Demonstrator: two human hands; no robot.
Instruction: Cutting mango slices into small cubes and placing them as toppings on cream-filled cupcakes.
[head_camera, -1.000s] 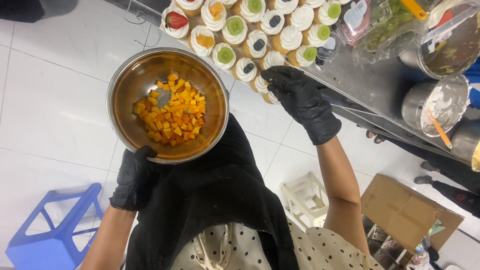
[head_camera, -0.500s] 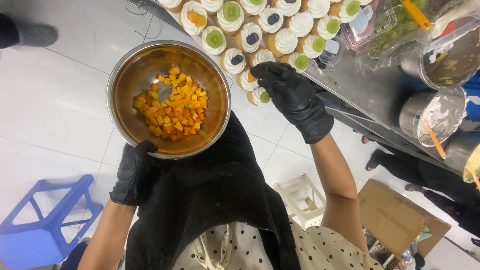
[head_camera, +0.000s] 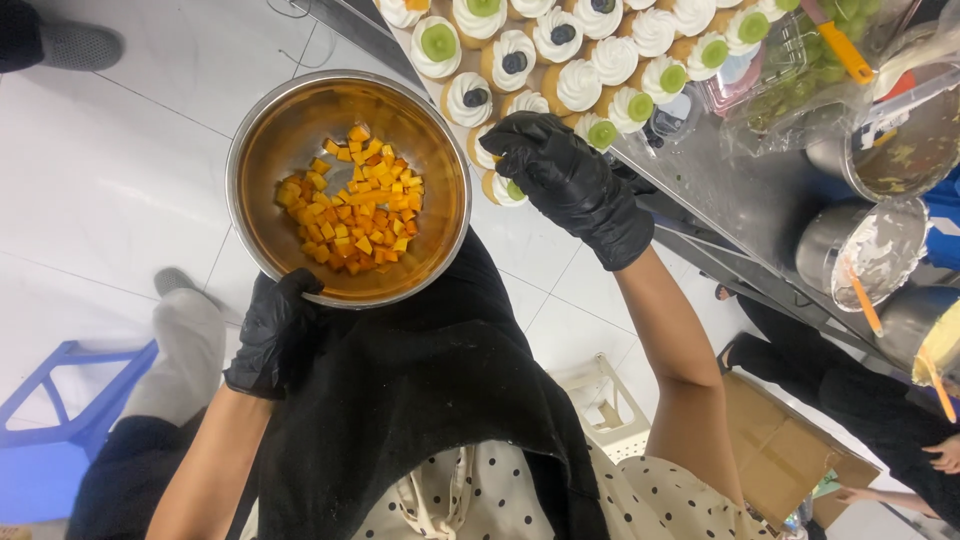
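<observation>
The left hand (head_camera: 272, 340), in a black glove, grips the near rim of a round steel bowl (head_camera: 262, 130) from below, fingers curled closed around the edge, and holds it clear of the counter, above the white tiled floor (head_camera: 110, 190). The bowl holds a heap of small orange fruit cubes (head_camera: 352, 200) gathered toward its middle and right side; the metal to the left of the heap is bare.

The right hand (head_camera: 568, 180), also in a black glove, reaches to the near edge of the steel counter (head_camera: 740, 200). Its fingers are bent down over a small cream-topped tart (head_camera: 505, 188) at the near end of the rows, with a slice of green fruit showing under the fingertips. Whether the fingertips pinch that piece or merely rest on it cannot be told (the glove covers the contact).

Rows of like tarts (head_camera: 590, 80) stand on the counter beyond the hand, each with a white cream swirl; some carry a green slice, others a dark berry. Further right along the counter are a clear plastic box of green fruit (head_camera: 800, 80) and steel bowls smeared with cream (head_camera: 880, 250), one with an orange-handled tool resting in it.

A blue plastic stool (head_camera: 50, 430) stands on the floor at lower left. A cardboard box (head_camera: 780, 450) lies at lower right.
</observation>
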